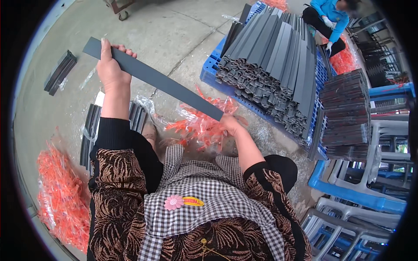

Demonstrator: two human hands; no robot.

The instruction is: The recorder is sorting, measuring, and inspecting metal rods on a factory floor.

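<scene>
A long, flat dark grey strip [167, 87] slants across in front of me, its left end higher and farther off. My left hand [113, 65] is closed around it near the far left end, thumb lying on the top face. At the strip's lower right end, my right hand [232, 124] grips it, with the fingers mostly hidden from view. Below that end, a loose heap of orange and clear plastic wrapping [200, 126] lies on the floor between my knees.
Many grey profiled strips [265, 65] are stacked on a blue pallet [212, 69] ahead right. Dark bundles [346, 115] stand beside it. An orange plastic pile [61, 195] lies at left, near a small strip bundle [61, 71]. A person in blue [333, 17] crouches at far right.
</scene>
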